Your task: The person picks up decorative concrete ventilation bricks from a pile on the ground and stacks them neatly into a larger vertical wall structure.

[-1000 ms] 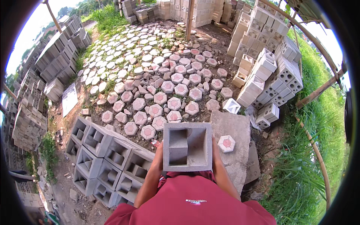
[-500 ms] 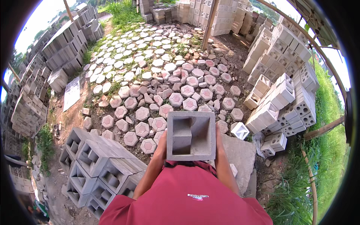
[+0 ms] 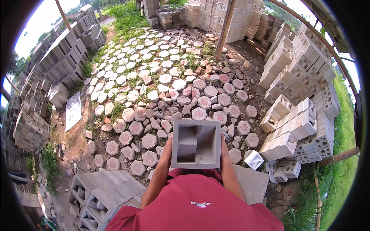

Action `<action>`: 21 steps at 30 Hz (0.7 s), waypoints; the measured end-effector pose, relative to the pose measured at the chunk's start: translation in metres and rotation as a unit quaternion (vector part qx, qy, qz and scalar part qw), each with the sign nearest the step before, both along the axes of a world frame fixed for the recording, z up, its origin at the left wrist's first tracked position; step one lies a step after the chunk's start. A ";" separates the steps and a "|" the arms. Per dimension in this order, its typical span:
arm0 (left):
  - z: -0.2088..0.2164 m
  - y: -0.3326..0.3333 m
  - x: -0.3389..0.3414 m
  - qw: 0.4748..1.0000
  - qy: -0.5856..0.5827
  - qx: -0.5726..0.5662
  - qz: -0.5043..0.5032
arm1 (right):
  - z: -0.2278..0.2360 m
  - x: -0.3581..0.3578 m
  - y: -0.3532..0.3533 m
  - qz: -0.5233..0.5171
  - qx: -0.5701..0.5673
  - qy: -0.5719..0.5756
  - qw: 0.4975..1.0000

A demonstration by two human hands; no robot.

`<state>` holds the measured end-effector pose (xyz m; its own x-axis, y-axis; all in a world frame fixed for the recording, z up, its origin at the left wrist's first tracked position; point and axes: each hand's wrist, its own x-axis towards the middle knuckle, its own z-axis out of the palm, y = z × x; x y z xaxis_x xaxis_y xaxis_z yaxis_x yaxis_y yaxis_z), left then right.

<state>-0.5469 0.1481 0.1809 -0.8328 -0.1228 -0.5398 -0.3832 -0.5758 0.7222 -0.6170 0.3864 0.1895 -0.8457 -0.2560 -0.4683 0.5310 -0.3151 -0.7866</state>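
A square grey concrete block (image 3: 208, 144) is held up in front of my chest. Its hollow face, with a stepped inner partition, points up at me. My left hand (image 3: 168, 145) presses on the block's left side and my right hand (image 3: 224, 146) on its right side, so the weight hangs between both palms. Most of the fingers are hidden behind the block. At lower left, below my left forearm, stands a stack of similar grey hollow blocks (image 3: 102, 183).
Hexagonal pavers (image 3: 149, 158) and broken stones cover the ground ahead. Pale hollow blocks (image 3: 287, 127) are piled on the right, near a single white block (image 3: 254, 159) and a flat slab (image 3: 252, 181). More block stacks (image 3: 65, 57) line the left. A wooden post (image 3: 224, 30) stands ahead.
The view has swung a little to the right and the lower-left stack has slid down toward the picture's edge. The block stays between both hands in nearly the same pose.
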 end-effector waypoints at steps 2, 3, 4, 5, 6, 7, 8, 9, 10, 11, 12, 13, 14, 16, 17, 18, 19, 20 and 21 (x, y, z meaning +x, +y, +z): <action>0.005 -0.005 -0.043 1.000 -0.013 -0.003 0.005 | -0.028 -0.054 -0.007 0.024 -0.027 0.022 0.999; 0.014 -0.007 -0.068 1.000 -0.027 -0.010 0.005 | -0.034 -0.077 -0.006 0.033 -0.042 0.010 0.999; 0.023 -0.010 -0.091 0.999 -0.037 -0.019 0.010 | -0.019 -0.106 -0.013 0.048 -0.058 0.001 0.997; 0.022 -0.017 -0.111 0.999 -0.024 -0.017 0.023 | -0.002 -0.135 -0.026 0.064 -0.080 -0.004 0.995; 0.016 -0.024 -0.132 0.999 -0.011 -0.016 0.036 | 0.009 -0.161 -0.039 0.076 -0.102 0.005 0.992; 0.012 -0.030 -0.159 0.999 0.009 -0.016 0.041 | 0.023 -0.188 -0.049 0.081 -0.104 0.022 0.991; 0.010 -0.038 -0.180 0.997 0.000 0.027 0.075 | 0.032 -0.209 -0.061 0.086 -0.109 0.034 0.990; 0.009 -0.046 -0.198 0.995 0.004 0.038 0.095 | 0.037 -0.232 -0.073 0.090 -0.114 0.046 0.988; 0.010 -0.052 -0.218 0.994 0.004 0.038 0.099 | 0.027 -0.258 -0.074 0.107 -0.114 0.050 0.986; 0.011 -0.059 -0.234 0.993 0.003 0.039 0.107 | 0.031 -0.273 -0.082 0.123 -0.109 0.021 0.986; 0.012 -0.067 -0.242 0.992 -0.002 0.041 0.117 | 0.035 -0.286 -0.092 0.136 -0.103 -0.007 0.985; 0.018 -0.073 -0.260 0.992 0.006 0.042 0.122 | 0.046 -0.311 -0.103 0.147 -0.100 -0.014 0.984; 0.021 -0.080 -0.273 0.990 0.009 0.039 0.132 | 0.040 -0.326 -0.115 0.123 -0.092 0.008 0.988; 0.021 -0.097 -0.303 0.989 0.009 0.038 0.145 | 0.037 -0.363 -0.133 0.149 -0.119 -0.008 0.982; 0.015 -0.108 -0.317 0.988 -0.006 0.040 0.149 | 0.035 -0.378 -0.143 0.160 -0.135 -0.020 0.978; 0.009 -0.119 -0.331 0.987 -0.023 0.043 0.152 | 0.026 -0.398 -0.152 0.174 -0.142 -0.033 0.974; 0.001 -0.131 -0.348 0.987 -0.036 0.045 0.151 | 0.016 -0.415 -0.162 0.172 -0.145 -0.029 0.974; -0.005 -0.142 -0.368 0.989 -0.020 0.026 0.146 | 0.009 -0.435 -0.173 0.169 -0.145 -0.020 0.975; -0.011 -0.155 -0.387 0.990 -0.004 0.008 0.140 | 0.003 -0.455 -0.183 0.164 -0.145 -0.010 0.976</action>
